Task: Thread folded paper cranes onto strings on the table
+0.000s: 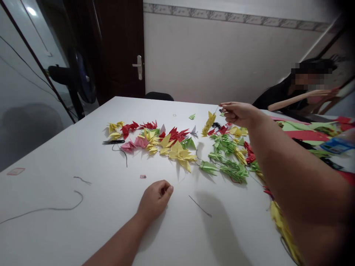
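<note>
My left hand rests on the white table with its fingers curled in, and nothing shows in it. Raised at the far right side, my right hand pinches a thin string. From that string hangs a short bunch of yellow folded paper cranes. Ahead of my left hand lies a string of red, yellow, pink and green paper cranes. Green paper cranes lie below my raised right hand. To the right of my left hand is a loose piece of dark string.
Small black scissors lie left of the cranes. Longer dark string lies at the left. Red and green paper covers the right side. Another person sits at the far right. A fan stands near the door.
</note>
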`<state>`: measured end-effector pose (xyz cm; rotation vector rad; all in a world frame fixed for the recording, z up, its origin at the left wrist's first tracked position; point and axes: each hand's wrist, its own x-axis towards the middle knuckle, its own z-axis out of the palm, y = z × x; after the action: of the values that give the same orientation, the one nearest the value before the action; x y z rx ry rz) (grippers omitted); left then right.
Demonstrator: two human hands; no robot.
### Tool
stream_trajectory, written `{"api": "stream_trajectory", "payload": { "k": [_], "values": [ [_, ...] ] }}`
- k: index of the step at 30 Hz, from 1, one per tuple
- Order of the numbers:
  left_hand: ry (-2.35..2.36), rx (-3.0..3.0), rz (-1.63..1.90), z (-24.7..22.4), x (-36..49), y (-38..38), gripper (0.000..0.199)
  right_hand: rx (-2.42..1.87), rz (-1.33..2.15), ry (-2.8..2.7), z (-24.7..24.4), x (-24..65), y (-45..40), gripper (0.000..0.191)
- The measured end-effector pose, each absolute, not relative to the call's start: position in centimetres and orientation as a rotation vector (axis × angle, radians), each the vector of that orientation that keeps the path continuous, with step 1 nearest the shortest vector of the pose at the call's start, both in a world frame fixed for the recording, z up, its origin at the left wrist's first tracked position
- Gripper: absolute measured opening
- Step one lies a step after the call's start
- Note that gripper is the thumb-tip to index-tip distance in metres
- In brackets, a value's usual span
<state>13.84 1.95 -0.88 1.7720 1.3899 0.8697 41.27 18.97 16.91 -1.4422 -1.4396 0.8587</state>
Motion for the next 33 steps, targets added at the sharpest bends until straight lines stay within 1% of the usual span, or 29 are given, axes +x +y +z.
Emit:
{"api": "stream_trajectory", "payload": {
  "k": [3,7,9,15,17,18,19,20,23,24,28,31,33],
  "values": [
    [1.378,1.788,0.88,-0.8,13.8,1.9,0.028,-1.32,1.01,-1.358,19.3,40.4,17.5,0.015],
    [1.356,1.772,0.95,-1.0,13.7,1.8,0.024,-1.256,0.988,-1.381,22.2,38.7,14.3,0.013],
    [1.359,1.762,0.995,-1.1,13.6,1.7,0.028,-1.214,1.011,-1.456,23.4,37.4,12.1,0.012],
    [1.172,1.773,1.038,-0.9,14.2,0.7,0.078,-1.066,1.115,-1.702,24.8,32.9,5.2,0.013],
    [1.08,1.711,1.078,-0.3,14.7,0.1,0.09,-1.01,1.181,-1.765,24.4,31.9,3.4,0.011],
    [1.047,1.667,1.111,0.0,14.9,-0.2,0.092,-0.994,1.212,-1.778,24.1,31.5,2.7,0.01],
    [1.031,1.618,1.139,0.5,15.1,-0.6,0.089,-0.991,1.236,-1.774,23.7,31.3,2.1,0.009],
    [1.032,1.565,1.143,1.0,15.0,-1.0,0.082,-1.003,1.253,-1.757,23.2,31.3,1.6,0.008],
    [1.079,1.427,0.977,2.8,13.8,-2.2,0.044,-1.068,1.268,-1.674,21.5,32.4,0.5,0.003],
    [1.08,1.41,0.891,3.4,12.9,-2.6,0.038,-1.098,1.27,-1.652,20.7,33.0,0.2,0.002],
    [0.996,1.416,0.582,5.4,8.7,-4.0,0.026,-1.229,1.34,-1.574,16.5,36.6,-1.2,0.013],
    [0.97,1.468,0.321,5.7,5.8,-4.4,0.015,-1.364,1.436,-1.555,12.3,39.3,-2.4,0.02],
    [0.999,1.553,0.189,5.3,4.5,-4.5,0.016,-1.494,1.44,-1.659,9.5,40.8,-3.1,0.022]
  ]
}}
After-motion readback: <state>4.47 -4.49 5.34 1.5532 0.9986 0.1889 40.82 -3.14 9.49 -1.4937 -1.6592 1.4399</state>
